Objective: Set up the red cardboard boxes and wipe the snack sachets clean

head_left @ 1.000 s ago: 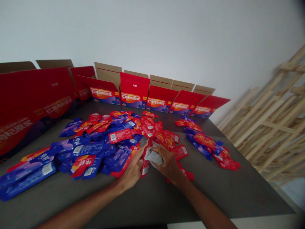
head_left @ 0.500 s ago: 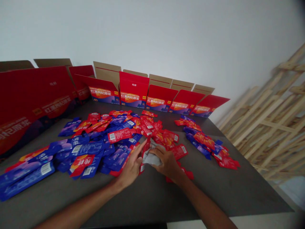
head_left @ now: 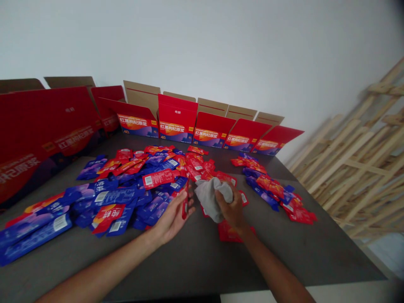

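Note:
In my left hand [head_left: 173, 216] is a red pouch [head_left: 186, 201], turned edge-on and held between thumb and fingers. My right hand [head_left: 232, 210] grips a crumpled grey cloth [head_left: 213, 197], which hangs apart from the pouch on its right. Beneath and behind the cloth lie several red pouches [head_left: 229, 232], partly hidden by it and the hand. Left of my left hand spreads a large mixed pile of blue pouches [head_left: 116, 197] and red pouches, some with white barcode labels showing.
Open red printed cartons [head_left: 178, 122] line the back of the dark table [head_left: 195, 269]. A larger red carton [head_left: 47, 134] stands at the left. A smaller mixed pile of pouches [head_left: 271, 187] lies on the right. Wooden slats [head_left: 356, 164] lean beyond the table's right edge.
My right hand has drawn the cloth off the red pouch and moved right. My left hand has turned, so the pouch now shows edge-on.

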`<state>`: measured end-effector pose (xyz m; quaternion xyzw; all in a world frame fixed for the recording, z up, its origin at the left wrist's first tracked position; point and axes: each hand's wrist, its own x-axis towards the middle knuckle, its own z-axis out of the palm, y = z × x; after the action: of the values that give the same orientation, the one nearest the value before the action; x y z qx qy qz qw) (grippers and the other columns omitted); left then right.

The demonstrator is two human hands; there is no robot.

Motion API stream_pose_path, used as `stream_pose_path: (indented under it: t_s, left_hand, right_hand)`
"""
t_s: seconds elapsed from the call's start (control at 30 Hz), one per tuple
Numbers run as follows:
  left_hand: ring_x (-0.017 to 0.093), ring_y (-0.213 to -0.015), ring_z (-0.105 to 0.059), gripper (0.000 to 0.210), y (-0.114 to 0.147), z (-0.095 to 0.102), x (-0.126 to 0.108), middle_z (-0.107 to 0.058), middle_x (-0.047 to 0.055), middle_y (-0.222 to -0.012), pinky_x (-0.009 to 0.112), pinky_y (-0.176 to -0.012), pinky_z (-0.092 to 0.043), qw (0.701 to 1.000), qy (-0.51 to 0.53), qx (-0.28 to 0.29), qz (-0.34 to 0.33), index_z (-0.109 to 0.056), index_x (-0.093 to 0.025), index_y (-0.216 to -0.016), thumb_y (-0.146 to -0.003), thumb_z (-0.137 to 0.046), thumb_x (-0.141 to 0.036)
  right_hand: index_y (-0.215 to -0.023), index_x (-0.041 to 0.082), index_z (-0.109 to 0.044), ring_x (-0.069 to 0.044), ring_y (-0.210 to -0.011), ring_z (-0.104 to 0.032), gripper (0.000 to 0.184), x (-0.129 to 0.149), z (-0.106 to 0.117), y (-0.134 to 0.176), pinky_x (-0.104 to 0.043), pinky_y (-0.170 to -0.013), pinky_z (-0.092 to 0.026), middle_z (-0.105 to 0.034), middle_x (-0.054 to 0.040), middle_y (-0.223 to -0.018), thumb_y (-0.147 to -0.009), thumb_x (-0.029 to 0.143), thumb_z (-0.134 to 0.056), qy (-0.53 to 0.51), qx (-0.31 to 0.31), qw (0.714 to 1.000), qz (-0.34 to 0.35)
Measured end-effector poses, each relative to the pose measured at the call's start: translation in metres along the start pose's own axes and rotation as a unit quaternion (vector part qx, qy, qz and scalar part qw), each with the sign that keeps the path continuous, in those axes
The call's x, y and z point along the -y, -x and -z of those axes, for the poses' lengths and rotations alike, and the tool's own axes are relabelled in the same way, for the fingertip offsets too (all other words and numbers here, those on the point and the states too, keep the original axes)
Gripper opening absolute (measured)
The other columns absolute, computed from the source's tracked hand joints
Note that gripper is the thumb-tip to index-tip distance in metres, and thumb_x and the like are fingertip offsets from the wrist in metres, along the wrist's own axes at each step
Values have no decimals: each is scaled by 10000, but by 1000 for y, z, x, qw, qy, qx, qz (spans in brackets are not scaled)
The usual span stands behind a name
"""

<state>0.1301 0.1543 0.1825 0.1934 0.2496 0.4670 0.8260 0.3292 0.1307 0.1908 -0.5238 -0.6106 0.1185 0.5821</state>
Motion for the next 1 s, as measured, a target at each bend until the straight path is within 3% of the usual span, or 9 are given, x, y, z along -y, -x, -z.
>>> stream_pose_path:
  t_s: [0.13, 0.27, 0.37, 0.47, 0.6, 0.7, 0.83, 1.0]
  left_hand:
    - [83, -712, -699, 254, -3, 1, 0, -733, -6, -874, 162, -660, -585, 1000, -20, -14, 3, -701, -162, -1117, -881, -772, -101]
    - [158, -893, -778, 277, -4, -2, 1, -800, 82, -1038, 238, -849, -636, 999, -34, -15, -6, -691, -117, -1207, -932, -701, -82]
    - [231, -1112, -763, 296, -2, -5, 3, -787, 119, -1208, 365, -1017, -611, 999, -28, -18, -18, -674, -140, -1277, -983, -668, -176]
    - [271, -1220, -722, 321, 2, -5, 6, -773, 130, -1266, 416, -1086, -570, 999, -30, -23, -37, -686, -150, -1267, -981, -699, -298]
    - [301, -1188, -733, 425, 5, -1, 9, -783, 148, -1234, 418, -1037, -590, 997, -59, -44, -37, -705, -131, -1239, -917, -778, -399]
    - [306, -1158, -742, 525, 4, 0, 7, -776, 139, -1251, 429, -991, -608, 997, -52, -27, -41, -678, -156, -1324, -899, -787, -444]
    - [332, -1216, -710, 564, 3, 0, 7, -762, 146, -1278, 452, -1040, -575, 998, -45, 21, -38, -688, -150, -1335, -897, -774, -494]
    - [303, -1418, -567, 456, 4, 6, 22, -737, 121, -1348, 443, -1251, -364, 994, -73, 63, -44, -750, -166, -1240, -922, -749, -493]
  right_hand:
    - [-959, 213, -672, -186, -757, -675, 256, 0, 2, -1, -300, -705, -571, -713, -22, -857, -953, 469, -671, -37, -45, 997, -54]
    - [-1026, 213, -676, -186, -804, -694, 202, 1, 3, 0, -299, -732, -569, -736, -27, -930, -939, 394, -689, -20, -38, 999, 3]
    - [-1132, 238, -675, -200, -904, -719, 220, 2, 3, 4, -311, -800, -579, -750, -40, -1026, -923, 305, -691, 15, 51, 992, 118]
    - [-1214, 245, -685, -210, -949, -727, 313, 0, -1, 9, -298, -786, -571, -746, -60, -1075, -902, 257, -714, 88, 179, 959, 201]
    - [-1278, 260, -694, -190, -891, -727, 431, -1, -10, 16, -259, -688, -531, -739, -52, -1111, -857, 278, -789, 199, 336, 895, 218]
    - [-1296, 280, -699, -188, -912, -730, 460, 2, -13, 18, -253, -691, -523, -736, -45, -1154, -849, 290, -806, 230, 379, 871, 213]
    - [-1287, 282, -700, -192, -920, -737, 479, 6, -11, 16, -259, -709, -539, -741, -40, -1154, -827, 211, -811, 232, 359, 881, 202]
    - [-1240, 243, -692, -240, -1031, -740, 441, 4, -8, 14, -304, -787, -589, -742, -67, -1163, -821, 137, -783, 196, 221, 940, 172]
